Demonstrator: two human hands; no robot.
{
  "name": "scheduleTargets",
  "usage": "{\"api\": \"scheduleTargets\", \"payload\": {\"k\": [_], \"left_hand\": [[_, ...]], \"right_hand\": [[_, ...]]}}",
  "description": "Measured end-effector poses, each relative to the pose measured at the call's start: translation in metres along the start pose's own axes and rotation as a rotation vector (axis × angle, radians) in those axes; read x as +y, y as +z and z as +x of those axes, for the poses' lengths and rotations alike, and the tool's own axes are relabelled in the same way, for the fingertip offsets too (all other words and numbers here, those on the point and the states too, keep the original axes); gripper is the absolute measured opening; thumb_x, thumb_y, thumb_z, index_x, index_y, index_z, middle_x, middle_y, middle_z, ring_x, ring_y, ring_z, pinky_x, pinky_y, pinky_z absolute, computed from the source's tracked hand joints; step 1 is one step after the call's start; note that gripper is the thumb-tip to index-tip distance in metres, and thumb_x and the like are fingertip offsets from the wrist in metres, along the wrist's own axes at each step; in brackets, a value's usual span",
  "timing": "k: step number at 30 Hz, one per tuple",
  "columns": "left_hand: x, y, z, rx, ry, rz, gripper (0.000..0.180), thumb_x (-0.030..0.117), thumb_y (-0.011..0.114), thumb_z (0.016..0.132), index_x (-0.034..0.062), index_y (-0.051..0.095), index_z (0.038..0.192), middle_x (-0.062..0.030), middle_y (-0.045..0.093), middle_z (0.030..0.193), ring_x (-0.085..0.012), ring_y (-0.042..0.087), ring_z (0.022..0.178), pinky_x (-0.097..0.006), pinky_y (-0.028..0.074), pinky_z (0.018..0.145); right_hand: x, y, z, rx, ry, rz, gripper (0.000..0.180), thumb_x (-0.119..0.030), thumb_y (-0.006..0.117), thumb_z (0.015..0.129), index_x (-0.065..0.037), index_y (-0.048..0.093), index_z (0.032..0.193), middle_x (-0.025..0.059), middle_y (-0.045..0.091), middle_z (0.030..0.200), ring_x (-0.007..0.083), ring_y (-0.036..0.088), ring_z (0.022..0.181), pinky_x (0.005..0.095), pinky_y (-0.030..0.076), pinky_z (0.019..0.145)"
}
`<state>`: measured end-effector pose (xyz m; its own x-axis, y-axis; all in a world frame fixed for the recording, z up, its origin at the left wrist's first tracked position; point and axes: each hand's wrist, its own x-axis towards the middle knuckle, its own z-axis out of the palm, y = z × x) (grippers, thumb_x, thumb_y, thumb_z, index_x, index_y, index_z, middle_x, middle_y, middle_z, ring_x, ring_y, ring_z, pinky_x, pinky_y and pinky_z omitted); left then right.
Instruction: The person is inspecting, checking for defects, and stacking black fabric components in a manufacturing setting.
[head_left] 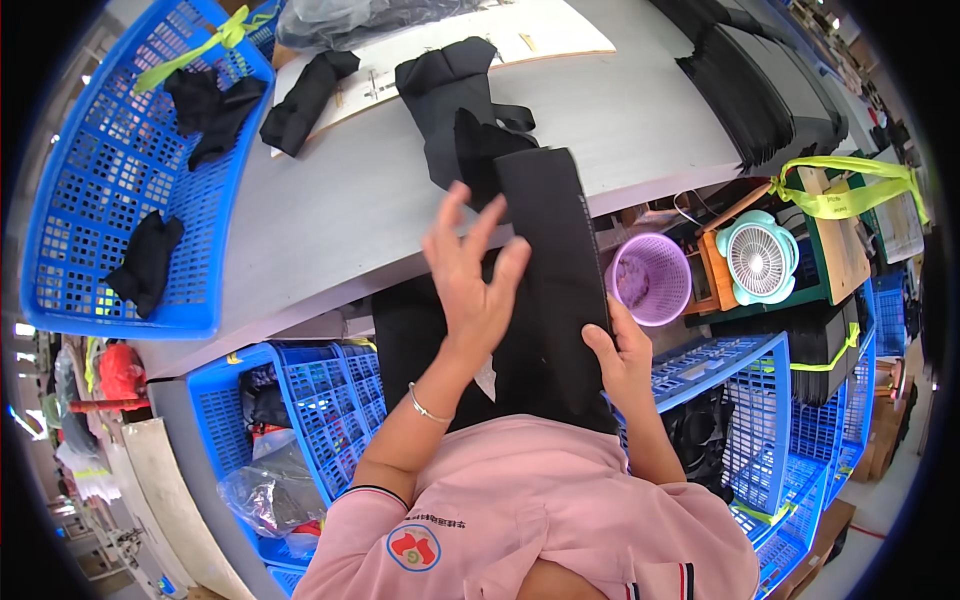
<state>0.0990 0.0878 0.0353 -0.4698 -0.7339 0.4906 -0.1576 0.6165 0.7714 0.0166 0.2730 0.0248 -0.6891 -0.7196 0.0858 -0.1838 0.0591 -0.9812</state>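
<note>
A long black fabric panel (548,250) hangs upright before me, its top reaching over the table's near edge. My right hand (625,352) pinches its right edge low down, thumb in front. To the left of the panel, my left hand (470,275) is raised with its fingers spread, holding nothing; whether a fingertip touches the cloth I cannot tell. Behind the panel's top lies a sewn black fabric piece (445,95) with a strap loop. Another rolled black piece (312,100) lies on the table to its left.
A blue crate (45,250) with several black pieces stands at the left. Stacked black sheets (745,100) lie far right on the grey table (330,200). A purple basket (655,280) and a turquoise fan (757,257) sit at the right. Blue crates (720,360) flank me.
</note>
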Motion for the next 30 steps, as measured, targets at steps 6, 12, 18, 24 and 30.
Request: {"api": "scheduleTargets", "payload": {"k": [6, 12, 18, 24, 30], "left_hand": [[-0.041, 0.012, 0.066, 0.211, 0.183, 0.279, 0.029, 0.013, 0.076, 0.08, 0.0151, 0.075, 0.109, -0.0146, 0.044, 0.147, -0.035, 0.04, 0.125, -0.043, 0.034, 0.107], [-0.062, 0.0, 0.08, 0.112, 0.175, 0.317, 0.03, -0.001, 0.069, 0.073, 0.0085, 0.076, 0.101, -0.0153, 0.049, 0.142, -0.038, 0.044, 0.121, -0.043, 0.042, 0.102], [-0.057, -0.012, 0.069, -0.052, 0.122, 0.367, 0.048, -0.011, 0.05, 0.07, 0.0022, 0.069, 0.111, -0.0097, 0.05, 0.143, -0.0327, 0.049, 0.117, -0.039, 0.044, 0.101], [-0.019, -0.012, 0.05, -0.151, 0.454, 0.286, 0.029, -0.006, 0.056, 0.077, -0.0063, 0.067, 0.104, -0.0077, 0.056, 0.138, -0.0322, 0.054, 0.116, -0.036, 0.048, 0.097], [0.019, -0.01, 0.004, -0.441, 0.556, 0.021, 0.035, -0.001, 0.063, 0.078, 0.0077, 0.069, 0.111, -0.0026, 0.055, 0.14, -0.0284, 0.048, 0.131, -0.033, 0.056, 0.087]], "right_hand": [[0.019, 0.007, 0.04, -0.226, 0.178, 0.229, 0.039, -0.015, 0.061, 0.096, 0.003, 0.056, 0.131, 0.0064, 0.067, 0.113, 0.0112, 0.06, 0.1, 0.0255, 0.047, 0.09], [0.021, 0.026, 0.041, -0.019, -0.006, 0.033, 0.04, -0.018, 0.062, 0.095, -0.001, 0.057, 0.131, 0.0152, 0.071, 0.108, 0.0169, 0.067, 0.097, 0.0293, 0.05, 0.085], [0.006, 0.04, 0.036, -0.042, -0.109, -0.459, 0.038, -0.022, 0.062, 0.094, -0.01, 0.058, 0.129, 0.0206, 0.069, 0.09, 0.0394, 0.066, 0.071, 0.0436, 0.051, 0.062], [-0.002, 0.056, 0.053, 0.026, -0.219, -0.731, 0.035, -0.019, 0.063, 0.092, -0.008, 0.06, 0.125, 0.021, 0.067, 0.081, 0.0387, 0.066, 0.068, 0.0459, 0.05, 0.058], [0.027, 0.054, 0.089, 0.145, -0.556, -0.456, 0.029, -0.013, 0.066, 0.082, -0.002, 0.062, 0.109, 0.0151, 0.066, 0.104, 0.0346, 0.066, 0.095, 0.0424, 0.053, 0.076]]}}
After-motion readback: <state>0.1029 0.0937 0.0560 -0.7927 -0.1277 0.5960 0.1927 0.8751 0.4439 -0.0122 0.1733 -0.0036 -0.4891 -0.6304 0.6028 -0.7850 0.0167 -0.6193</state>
